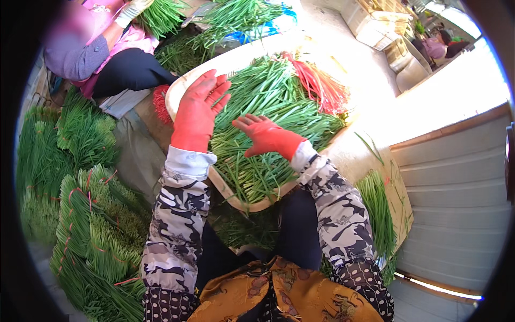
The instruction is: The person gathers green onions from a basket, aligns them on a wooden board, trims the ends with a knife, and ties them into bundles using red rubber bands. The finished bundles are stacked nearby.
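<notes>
A pale shallow tray [229, 192] heaped with loose green chives [265, 92] lies in front of me. My left hand [199, 108], in a red rubber glove, is raised over the tray's left rim and holds nothing. Its palm faces right. My right hand [269, 135], gloved the same way, hovers above the middle of the heap with its fingers apart and nothing in them; whether it brushes the leaves I cannot tell. A bunch of red tie strips [318, 86] rests on the chives at the tray's far right.
Tied chive bundles [96, 233] are piled at my left. More chives [376, 209] lie on a board [402, 193] at right, beside a corrugated metal wall [454, 181]. At upper left a co-worker [96, 52] holds chives [163, 16]. Plastic crates [374, 24] stand at the back.
</notes>
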The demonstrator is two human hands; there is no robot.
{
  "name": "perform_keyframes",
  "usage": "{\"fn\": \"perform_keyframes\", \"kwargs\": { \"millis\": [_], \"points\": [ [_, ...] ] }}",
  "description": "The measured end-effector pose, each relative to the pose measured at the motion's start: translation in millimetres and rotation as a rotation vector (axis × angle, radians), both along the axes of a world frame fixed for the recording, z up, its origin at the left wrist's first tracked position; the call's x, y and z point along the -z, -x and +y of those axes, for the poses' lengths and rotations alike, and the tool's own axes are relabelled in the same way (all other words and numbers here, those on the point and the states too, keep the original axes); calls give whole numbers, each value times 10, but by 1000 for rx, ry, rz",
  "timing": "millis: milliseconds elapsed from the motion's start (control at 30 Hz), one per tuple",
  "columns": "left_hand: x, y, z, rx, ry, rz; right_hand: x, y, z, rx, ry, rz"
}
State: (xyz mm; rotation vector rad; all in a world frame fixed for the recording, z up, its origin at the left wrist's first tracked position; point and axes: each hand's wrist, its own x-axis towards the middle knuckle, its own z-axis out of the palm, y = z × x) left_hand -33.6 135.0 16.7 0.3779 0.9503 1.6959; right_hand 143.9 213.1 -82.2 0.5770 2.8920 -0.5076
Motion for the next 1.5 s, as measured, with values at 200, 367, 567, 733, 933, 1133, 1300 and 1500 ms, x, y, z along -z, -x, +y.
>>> {"fn": "perform_keyframes", "kwargs": {
  "millis": [200, 367, 567, 733, 933, 1133, 1300, 1500],
  "points": [
    [-62, 78, -8, 10, -76, -75, 150, 445, 18, 0, 72, -347],
    [-26, 85, -10, 18, -67, -95, 178, 474, 68, -13, 74, -464],
    [-35, 141, -37, 17, -95, -113, 262, 433, 78, 5, 188, -374],
    [30, 170, -40, 25, -70, -78, 72, 354, 30, 65, 179, -345],
    [221, 248, -47, 68, 139, 275, -20, 92, -127, 87, -78, -137],
    [1120, 290, 8, 726, 214, 1080, -122, -214, -477, 105, -282, 49],
    [1229, 122, -116, 880, 309, 1390, -204, -323, -516, 140, -256, 85],
    [1324, 187, -135, 923, 197, 1054, -151, -338, -393, 62, -285, 195]
  ]
}}
